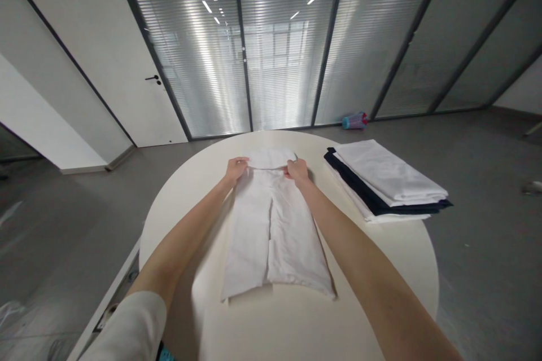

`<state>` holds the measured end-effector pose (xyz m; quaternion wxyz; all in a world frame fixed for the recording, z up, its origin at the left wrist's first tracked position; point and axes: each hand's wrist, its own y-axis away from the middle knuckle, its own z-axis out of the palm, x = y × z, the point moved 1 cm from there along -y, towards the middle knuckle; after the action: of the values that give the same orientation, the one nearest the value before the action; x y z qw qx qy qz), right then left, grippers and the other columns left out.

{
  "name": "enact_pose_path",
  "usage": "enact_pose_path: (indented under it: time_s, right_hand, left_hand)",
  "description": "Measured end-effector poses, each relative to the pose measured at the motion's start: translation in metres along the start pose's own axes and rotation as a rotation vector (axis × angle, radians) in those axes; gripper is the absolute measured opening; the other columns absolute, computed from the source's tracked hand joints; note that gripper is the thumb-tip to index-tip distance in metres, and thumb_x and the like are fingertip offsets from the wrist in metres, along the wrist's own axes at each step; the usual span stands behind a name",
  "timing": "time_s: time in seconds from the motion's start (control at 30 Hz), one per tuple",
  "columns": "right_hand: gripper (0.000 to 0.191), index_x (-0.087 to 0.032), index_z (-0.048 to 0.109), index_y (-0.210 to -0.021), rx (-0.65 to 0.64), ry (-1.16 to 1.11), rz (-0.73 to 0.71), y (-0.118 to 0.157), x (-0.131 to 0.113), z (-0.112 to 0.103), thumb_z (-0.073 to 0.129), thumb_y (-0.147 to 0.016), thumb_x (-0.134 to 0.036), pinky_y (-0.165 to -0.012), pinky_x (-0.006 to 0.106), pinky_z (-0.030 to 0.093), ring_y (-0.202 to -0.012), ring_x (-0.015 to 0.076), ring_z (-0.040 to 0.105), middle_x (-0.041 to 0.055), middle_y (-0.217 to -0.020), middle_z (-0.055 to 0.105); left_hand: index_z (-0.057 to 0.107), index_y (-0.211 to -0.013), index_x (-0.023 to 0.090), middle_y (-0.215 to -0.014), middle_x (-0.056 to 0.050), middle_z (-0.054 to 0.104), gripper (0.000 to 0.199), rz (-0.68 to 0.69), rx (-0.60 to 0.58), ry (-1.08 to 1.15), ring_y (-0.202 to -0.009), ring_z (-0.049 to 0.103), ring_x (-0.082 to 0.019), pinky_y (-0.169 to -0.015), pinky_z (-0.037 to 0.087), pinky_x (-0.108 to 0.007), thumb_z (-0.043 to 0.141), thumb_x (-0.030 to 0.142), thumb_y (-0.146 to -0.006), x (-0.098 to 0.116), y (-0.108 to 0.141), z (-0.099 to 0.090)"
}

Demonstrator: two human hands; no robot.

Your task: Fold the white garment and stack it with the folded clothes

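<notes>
A white garment (296, 231) lies lengthwise on a round white table (330, 333), with its two sides folded in so they meet along a middle seam. Across its far end runs a folded-over band of the same cloth. My left hand (237, 168) pinches the left corner of that band. At the right corner, my right hand (297, 169) grips the cloth between thumb and fingers. Both arms reach forward, one on each side of the garment. Its near edge rests loose on the tabletop. Whether it is a shirt or another kind of clothing I cannot tell.
On the table's right side sits a stack of folded clothes (389, 175), white with a dark navy layer between. Beyond the table, a blue and pink bin-like object (354, 120) lies by the glass partition (283, 67). A door (139, 96) stands at the left.
</notes>
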<state>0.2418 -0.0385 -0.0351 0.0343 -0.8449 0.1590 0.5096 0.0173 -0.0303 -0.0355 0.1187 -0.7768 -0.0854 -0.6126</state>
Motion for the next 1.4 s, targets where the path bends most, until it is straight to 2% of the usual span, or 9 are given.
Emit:
enact_pose_path:
  time_s: [0.17,0.3,0.47,0.63,0.8,0.97,1.17,1.3,1.4]
  right_hand:
    - [0.022,-0.014,0.052,-0.115,0.025,-0.016,-0.022,0.011,0.0,-0.005,0.044,-0.097,-0.023,-0.056,0.02,0.056,-0.058,0.0112,0.067,0.0039,-0.076,0.071]
    - [0.053,-0.016,0.041,-0.134,0.08,0.11,-0.073,0.025,-0.002,-0.016,0.06,-0.084,-0.014,-0.077,0.033,0.056,-0.082,0.0214,0.071,0.0078,-0.088,0.072]
    - [0.059,-0.021,0.033,-0.146,0.082,0.507,-0.204,0.041,-0.008,-0.013,0.05,-0.09,-0.011,-0.087,0.043,0.049,-0.102,0.0297,0.067,0.0156,-0.104,0.068]
    - [0.05,-0.022,0.046,-0.141,0.155,0.678,-0.319,0.041,-0.006,-0.013,0.046,-0.092,-0.013,-0.086,0.042,0.045,-0.107,0.0303,0.061,0.0184,-0.12,0.061]
    - [0.033,-0.013,0.073,-0.108,0.22,0.85,-0.546,0.035,-0.002,-0.014,0.045,-0.09,-0.012,-0.101,0.051,0.03,-0.125,0.0369,0.043,0.0213,-0.134,0.055]
    - [0.034,-0.009,0.075,-0.104,0.178,0.854,-0.474,0.03,0.002,-0.01,0.045,-0.092,-0.017,-0.099,0.05,0.03,-0.116,0.0365,0.048,0.0229,-0.119,0.064]
    - [0.034,-0.007,0.077,-0.101,0.234,0.894,-0.557,0.034,0.005,-0.011,0.047,-0.09,-0.02,-0.101,0.05,0.028,-0.114,0.0351,0.05,0.023,-0.116,0.066]
    - [0.034,-0.008,0.076,-0.103,0.23,0.888,-0.548,0.035,0.007,-0.009,0.047,-0.09,-0.019,-0.097,0.049,0.03,-0.11,0.0343,0.053,0.0233,-0.116,0.065]
    - [0.033,-0.009,0.076,-0.102,0.236,0.898,-0.551,0.035,0.008,-0.007,0.047,-0.091,-0.02,-0.096,0.047,0.031,-0.108,0.0335,0.055,0.0221,-0.117,0.065]
  left_hand:
    - [0.065,-0.078,0.014,-0.063,-0.005,0.065,0.014,-0.004,0.009,-0.053,-0.057,0.063,-0.015,-0.059,0.048,-0.026,0.064,0.027,-0.075,0.0,0.011,0.007]
    - [0.064,-0.065,0.016,-0.062,-0.006,0.064,0.007,0.059,-0.018,-0.263,-0.07,0.066,-0.023,-0.067,0.049,-0.032,0.068,0.02,-0.069,-0.001,0.023,0.005]
    - [0.07,-0.073,0.021,-0.106,-0.012,0.065,0.004,0.183,0.016,-0.514,-0.108,0.061,-0.035,-0.092,0.045,-0.045,0.07,0.02,-0.069,0.004,0.039,0.003]
    - [0.073,-0.097,0.018,-0.139,-0.017,0.046,0.023,0.547,0.068,-0.935,-0.127,0.047,-0.037,-0.103,0.036,-0.05,0.061,0.035,-0.087,0.014,0.05,0.01]
    - [0.068,-0.111,0.021,-0.113,-0.013,0.066,0.025,0.588,-0.179,-1.061,-0.107,0.061,-0.028,-0.095,0.039,-0.042,0.052,0.031,-0.094,0.013,0.053,0.016]
    - [0.068,-0.107,0.019,-0.111,-0.015,0.067,0.031,0.557,-0.15,-1.067,-0.111,0.06,-0.029,-0.094,0.038,-0.042,0.042,0.034,-0.1,0.008,0.049,0.016]
    - [0.072,-0.102,0.02,-0.106,-0.013,0.07,0.022,0.539,-0.181,-1.08,-0.103,0.063,-0.03,-0.092,0.041,-0.045,0.053,0.026,-0.091,0.019,0.039,0.013]
    - [0.072,-0.103,0.016,-0.111,-0.016,0.069,0.027,0.586,-0.214,-1.082,-0.107,0.063,-0.032,-0.097,0.039,-0.048,0.049,0.024,-0.092,0.041,0.015,0.037]
    - [0.067,-0.119,0.02,-0.125,-0.011,0.066,0.033,0.677,-0.331,-1.06,-0.119,0.059,-0.025,-0.103,0.038,-0.038,0.045,0.019,-0.094,0.053,-0.004,0.075]
